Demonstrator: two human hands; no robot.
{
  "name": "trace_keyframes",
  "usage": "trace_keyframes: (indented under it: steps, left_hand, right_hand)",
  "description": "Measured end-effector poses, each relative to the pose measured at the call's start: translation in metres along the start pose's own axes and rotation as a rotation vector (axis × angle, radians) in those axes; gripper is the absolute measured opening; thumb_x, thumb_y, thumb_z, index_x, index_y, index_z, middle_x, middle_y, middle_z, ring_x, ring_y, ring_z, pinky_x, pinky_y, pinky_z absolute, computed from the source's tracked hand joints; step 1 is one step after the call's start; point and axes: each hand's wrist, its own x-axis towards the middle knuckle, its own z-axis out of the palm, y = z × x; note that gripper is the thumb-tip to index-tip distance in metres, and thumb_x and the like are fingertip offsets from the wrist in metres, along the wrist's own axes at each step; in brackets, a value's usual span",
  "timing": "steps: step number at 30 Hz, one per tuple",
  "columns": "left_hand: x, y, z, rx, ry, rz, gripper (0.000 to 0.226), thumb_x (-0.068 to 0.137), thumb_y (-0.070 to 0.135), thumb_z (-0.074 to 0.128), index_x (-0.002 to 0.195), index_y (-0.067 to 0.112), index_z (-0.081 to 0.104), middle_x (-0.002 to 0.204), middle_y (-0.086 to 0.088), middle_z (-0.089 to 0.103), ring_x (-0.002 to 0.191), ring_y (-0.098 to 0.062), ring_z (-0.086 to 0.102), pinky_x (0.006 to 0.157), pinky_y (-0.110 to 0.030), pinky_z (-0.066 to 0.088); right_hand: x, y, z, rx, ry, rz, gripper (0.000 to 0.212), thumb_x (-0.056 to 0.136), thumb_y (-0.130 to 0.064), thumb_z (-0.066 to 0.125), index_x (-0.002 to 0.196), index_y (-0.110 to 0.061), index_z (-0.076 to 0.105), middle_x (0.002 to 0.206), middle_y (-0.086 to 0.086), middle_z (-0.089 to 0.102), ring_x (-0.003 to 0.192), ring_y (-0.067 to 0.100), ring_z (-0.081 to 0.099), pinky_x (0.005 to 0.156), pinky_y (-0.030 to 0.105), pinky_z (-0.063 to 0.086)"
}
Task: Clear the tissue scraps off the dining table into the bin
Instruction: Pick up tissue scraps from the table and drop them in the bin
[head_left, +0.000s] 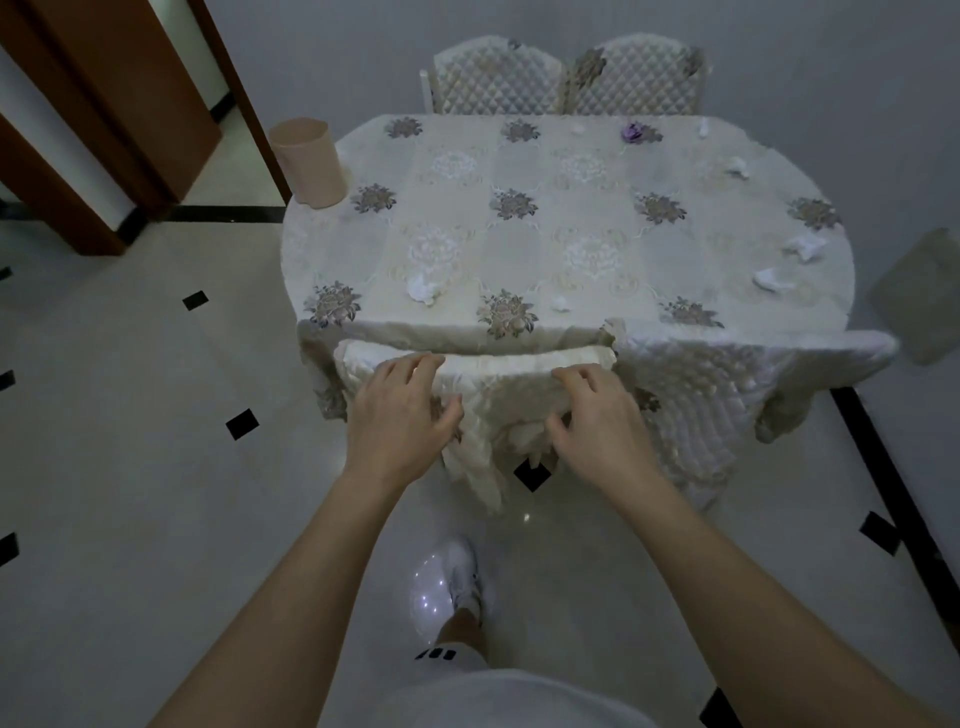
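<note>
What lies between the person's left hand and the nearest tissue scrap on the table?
In the head view, only the covered chair back under the left hand and the draped edge of the tablecloth separate it from the tissue scrap.

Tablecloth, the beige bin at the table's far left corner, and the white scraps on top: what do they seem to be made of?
Tablecloth: woven fabric with a slight sheen and floral pattern, hanging in soft folds.
Bin: probably matte beige plastic, going by its smooth, rigid wall, though that is uncertain.
Scraps: thin white tissue paper, crumpled into irregular wads.
</note>
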Motion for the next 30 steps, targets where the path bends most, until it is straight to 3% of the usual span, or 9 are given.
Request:
trace_keyframes:
  steps: [12,24,30]
  left_hand:
    - [0.18,-0.091,0.043,-0.105,-0.124,0.004,0.043,0.09,0.035,0.06,0.128,0.016,0.057,0.13,-0.001,0.06,0.12,-0.023,0.052,0.096,-0.039,0.044]
    - [0.245,-0.125,0.091,-0.135,-0.251,-0.098,0.04,0.09,0.033,0.063,0.126,0.016,0.058,0.127,-0.002,0.061,0.11,-0.026,0.058,0.088,-0.041,0.049]
    - [0.272,-0.142,0.128,-0.191,-0.363,-0.206,0.047,0.092,0.033,0.062,0.135,0.016,0.052,0.135,-0.004,0.052,0.115,-0.028,0.055,0.088,-0.044,0.051]
  right_hand:
    - [0.194,-0.025,0.062,0.053,0.004,0.005,0.036,0.082,-0.015,0.062,0.117,-0.011,0.063,0.113,0.008,0.063,0.104,0.024,0.057,0.082,0.036,0.05]
    - [0.254,0.05,0.088,0.015,-0.113,0.155,0.039,0.088,-0.02,0.063,0.126,-0.011,0.058,0.118,0.009,0.06,0.105,0.029,0.057,0.081,0.043,0.052]
    - [0.271,0.105,0.101,0.047,-0.208,0.316,0.041,0.09,-0.023,0.063,0.13,-0.015,0.056,0.111,0.005,0.062,0.095,0.024,0.061,0.075,0.035,0.051]
